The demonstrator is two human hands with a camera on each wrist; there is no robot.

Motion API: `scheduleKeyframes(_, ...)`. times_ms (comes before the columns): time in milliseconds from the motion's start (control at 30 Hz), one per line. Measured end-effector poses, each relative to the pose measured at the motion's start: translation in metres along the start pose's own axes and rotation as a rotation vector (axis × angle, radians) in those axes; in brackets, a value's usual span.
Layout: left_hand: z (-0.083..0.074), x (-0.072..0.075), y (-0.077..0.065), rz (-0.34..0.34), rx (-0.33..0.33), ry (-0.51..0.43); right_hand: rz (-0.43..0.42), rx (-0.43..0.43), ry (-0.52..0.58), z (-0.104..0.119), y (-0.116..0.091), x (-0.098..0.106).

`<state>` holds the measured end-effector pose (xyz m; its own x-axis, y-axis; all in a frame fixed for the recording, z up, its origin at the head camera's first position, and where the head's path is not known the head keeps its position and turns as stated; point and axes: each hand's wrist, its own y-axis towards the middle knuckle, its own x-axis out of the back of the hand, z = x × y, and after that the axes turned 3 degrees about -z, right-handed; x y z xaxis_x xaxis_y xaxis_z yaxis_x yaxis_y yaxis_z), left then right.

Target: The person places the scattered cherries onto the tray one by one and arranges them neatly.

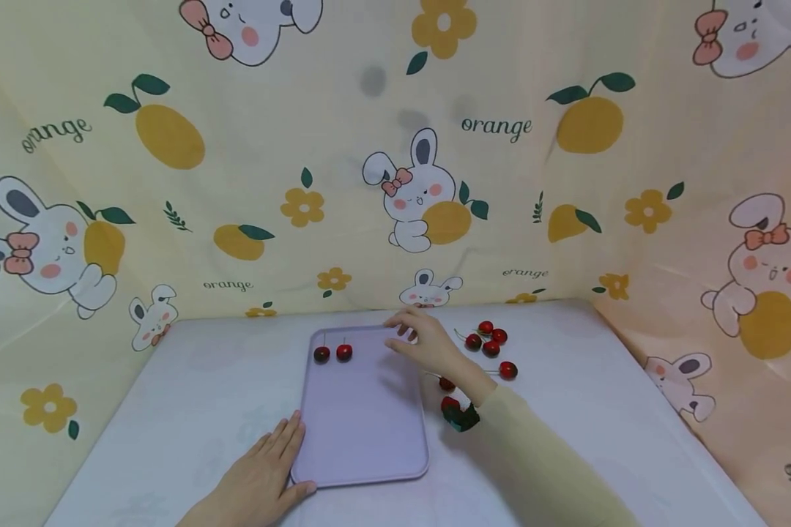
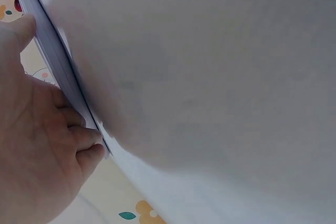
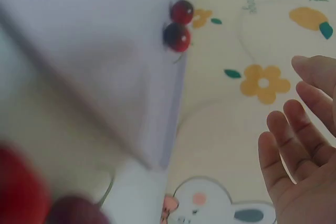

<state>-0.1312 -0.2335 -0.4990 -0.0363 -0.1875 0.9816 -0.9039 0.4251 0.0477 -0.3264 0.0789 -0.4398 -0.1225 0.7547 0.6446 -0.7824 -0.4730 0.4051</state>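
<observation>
A pale purple tray (image 1: 362, 432) lies on the table, with two dark red cherries, a left one (image 1: 321, 354) and a right one (image 1: 344, 352), near its far left corner, stems up. My left hand (image 1: 264, 465) rests along the tray's near left side, its fingers straight and the thumb at the front corner. In the left wrist view, the fingertips touch the tray's rim (image 2: 63, 72). Above the far right corner hovers my right hand (image 1: 422, 340), fingers loosely bent, nothing between them. The right wrist view shows those fingers (image 3: 278, 161) spread and bare.
Right of the tray, several cherries (image 1: 491, 348) cluster on the white table (image 1: 554, 410). Closer in lie a single cherry (image 1: 508, 370) and another (image 1: 446, 383) beside my forearm. A dark green and red thing (image 1: 460, 416) shows under the right wrist. Printed cloth walls surround the table.
</observation>
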Motion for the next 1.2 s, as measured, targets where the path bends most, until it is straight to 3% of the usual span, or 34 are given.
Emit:
scheduleKeyframes(567,-0.002,0.002,-0.002,-0.008,-0.005,0.013,0.144,-0.037,-0.105,-0.031,-0.056,0.041)
scheduleKeyframes(867,-0.002,0.003,-0.002,-0.006,-0.004,0.000,0.219,-0.075,-0.110,-0.054,-0.080,0.049)
scheduleKeyframes(1200,-0.002,0.004,-0.002,-0.006,0.001,-0.002,0.281,-0.088,-0.125,-0.061,-0.092,0.052)
